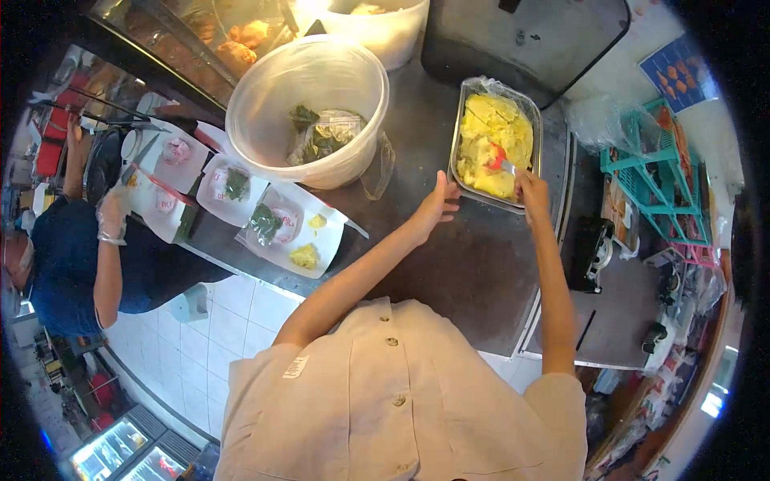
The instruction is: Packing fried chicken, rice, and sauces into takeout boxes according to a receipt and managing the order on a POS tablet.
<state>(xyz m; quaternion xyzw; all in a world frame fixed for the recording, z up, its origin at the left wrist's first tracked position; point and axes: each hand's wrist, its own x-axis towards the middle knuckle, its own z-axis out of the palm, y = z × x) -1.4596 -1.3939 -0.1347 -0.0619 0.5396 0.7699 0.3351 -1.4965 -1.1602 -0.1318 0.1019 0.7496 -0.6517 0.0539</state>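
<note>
bare dark counter point(449, 264) before the metal tray point(464, 120), big white tub point(309, 104) crowding left

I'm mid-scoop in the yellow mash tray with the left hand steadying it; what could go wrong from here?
1. The plastic-lined rectangular metal tray of yellow mash might slide, since the left hand only touches its edge.
2. The red-tipped utensil in the right hand could snag that thin liner.
3. Mash carried to the white square paper sheets may drip onto the dark counter.

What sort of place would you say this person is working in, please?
Probably a street-food stall or small takeaway counter: a foil-lined metal tray of yellow food, white paper wrappers portioned along the counter edge, and a glass display case of fried food.
</note>
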